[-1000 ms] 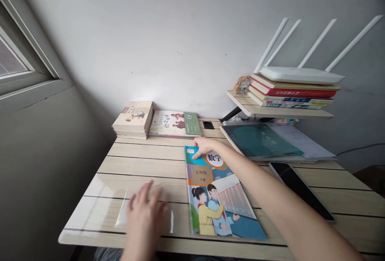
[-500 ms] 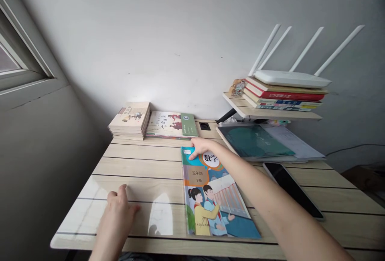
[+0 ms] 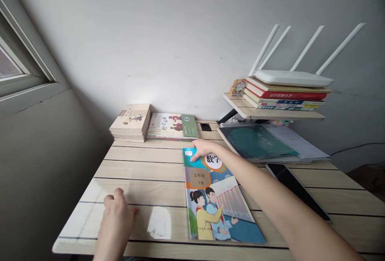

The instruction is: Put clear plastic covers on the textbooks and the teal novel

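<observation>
A colourful textbook [image 3: 215,200] with two cartoon children on its cover lies flat on the wooden table [image 3: 141,164]. My right hand [image 3: 203,148] grips the book's top left corner, thumb on the cover and fingers over the far edge. A clear plastic sheet [image 3: 159,221] is spread on the table left of the book and shines with glare. My left hand [image 3: 116,219] rests on this sheet near the table's front left, fingers bent and pressing down, thumb held apart.
A stack of thin books [image 3: 130,122] and a green-edged book [image 3: 173,126] lie at the back. A raised shelf [image 3: 270,112] carries books and a white router [image 3: 293,78]. A teal folder [image 3: 258,142] and a dark phone [image 3: 296,190] lie to the right.
My left hand slid left across the clear sheet and its spread fingers drew together. My right hand stayed on the book's corner. The view shifted slightly.
</observation>
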A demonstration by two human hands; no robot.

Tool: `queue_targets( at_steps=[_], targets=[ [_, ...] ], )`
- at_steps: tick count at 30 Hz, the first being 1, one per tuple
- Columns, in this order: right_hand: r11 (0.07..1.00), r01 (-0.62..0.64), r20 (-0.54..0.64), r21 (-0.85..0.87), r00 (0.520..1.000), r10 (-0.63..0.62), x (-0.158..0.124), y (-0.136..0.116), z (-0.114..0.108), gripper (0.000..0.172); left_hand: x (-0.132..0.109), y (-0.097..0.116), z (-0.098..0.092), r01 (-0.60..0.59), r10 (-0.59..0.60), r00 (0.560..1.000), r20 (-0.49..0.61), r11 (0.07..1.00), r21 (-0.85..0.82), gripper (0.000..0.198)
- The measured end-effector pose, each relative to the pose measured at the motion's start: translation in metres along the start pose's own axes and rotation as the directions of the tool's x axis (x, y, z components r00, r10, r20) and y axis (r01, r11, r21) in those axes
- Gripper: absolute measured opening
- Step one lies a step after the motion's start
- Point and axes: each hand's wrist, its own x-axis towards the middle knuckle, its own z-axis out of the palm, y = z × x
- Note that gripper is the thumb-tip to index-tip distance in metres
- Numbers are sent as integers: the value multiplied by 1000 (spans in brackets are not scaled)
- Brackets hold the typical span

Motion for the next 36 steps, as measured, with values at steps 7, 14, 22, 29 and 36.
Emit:
queue_targets(
  at_steps=[7, 14, 22, 29, 36],
  targets=[
    [979, -50, 23, 199, 999, 47, -9, 11, 8, 45, 2, 4, -42, -133, 97, 985, -141, 954, -270, 30],
    [761, -260, 34, 594, 953, 300, -44, 13, 33, 39, 60, 70, -101, -467, 385, 783, -489, 883, -53, 21],
    [582, -191, -152, 790, 859, 488, -87, -8, 97, 29, 148, 168, -93, -686, 649, 620, -441, 721, 97, 31],
    [710, -261, -231, 654, 825, 517, -95, -17, 106, 26, 165, 200, -68, -701, 701, 607, -375, 694, 163, 42],
    [826, -386, -176, 411, 855, 487, -98, -17, 86, 40, 150, 134, -59, -739, 714, 629, -307, 672, 49, 24]
  ],
)
